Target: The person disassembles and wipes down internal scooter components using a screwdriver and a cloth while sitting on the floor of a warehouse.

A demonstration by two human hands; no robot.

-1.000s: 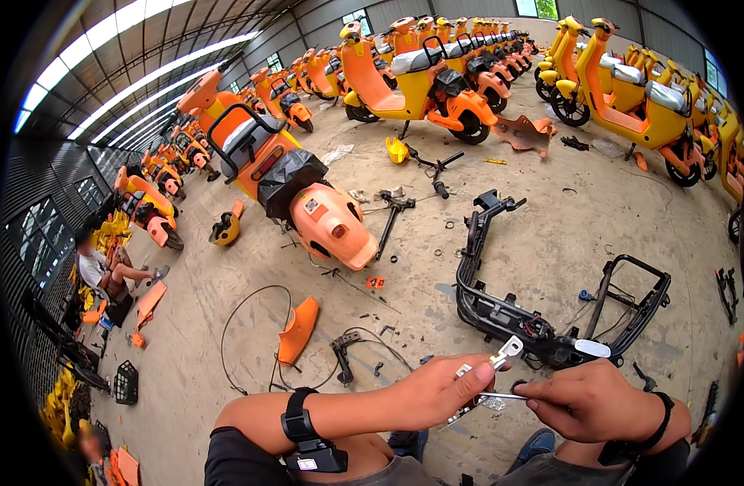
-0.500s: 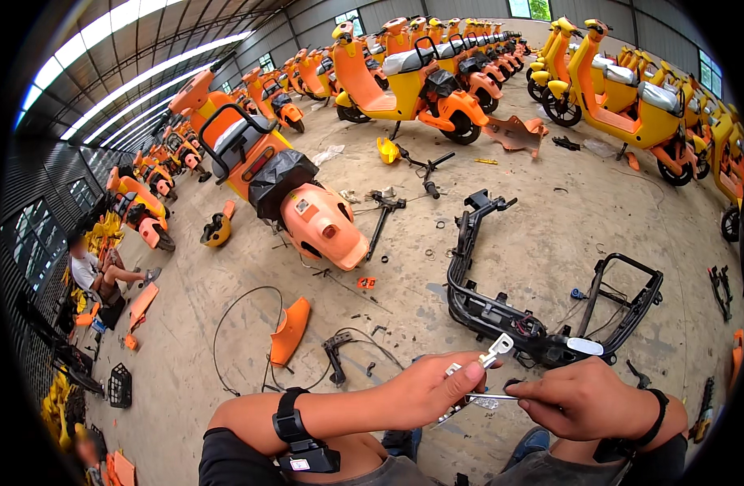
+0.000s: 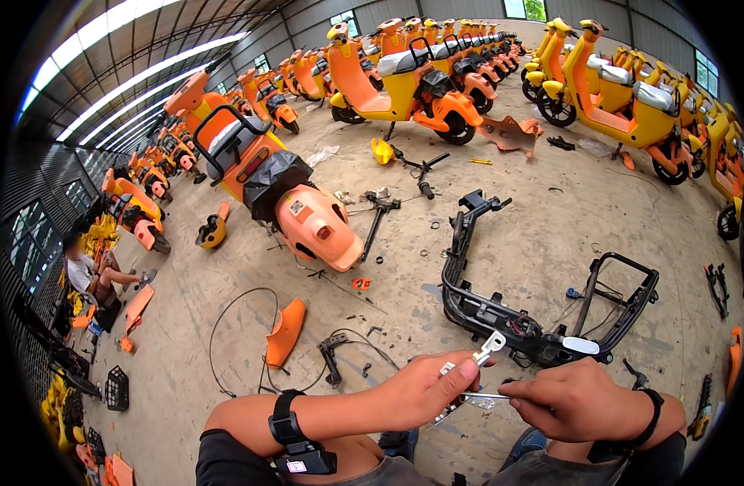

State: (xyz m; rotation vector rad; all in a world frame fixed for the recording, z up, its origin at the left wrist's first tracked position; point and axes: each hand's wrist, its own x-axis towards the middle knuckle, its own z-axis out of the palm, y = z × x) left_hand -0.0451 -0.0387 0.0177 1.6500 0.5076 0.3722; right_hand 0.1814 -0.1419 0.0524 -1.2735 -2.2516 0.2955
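In my left hand, closed at the bottom centre, is a silver metal bracket with a holed tab sticking up past my thumb and a narrower end showing below. My right hand is closed on a thin metal rod, probably a tool shaft, which reaches horizontally to the bracket under my left fingers; where they meet is partly hidden. Beyond my hands a bare black scooter frame lies on the concrete floor.
An orange scooter stands ahead, with rows of scooters behind. An orange panel, cables, a black bracket, handlebars and a helmet lie on the floor. A person sits at left; yellow parts are piled nearby.
The whole scene shifts slightly left in the view. My hands move a little left with it, still holding the bracket and rod in much the same pose.
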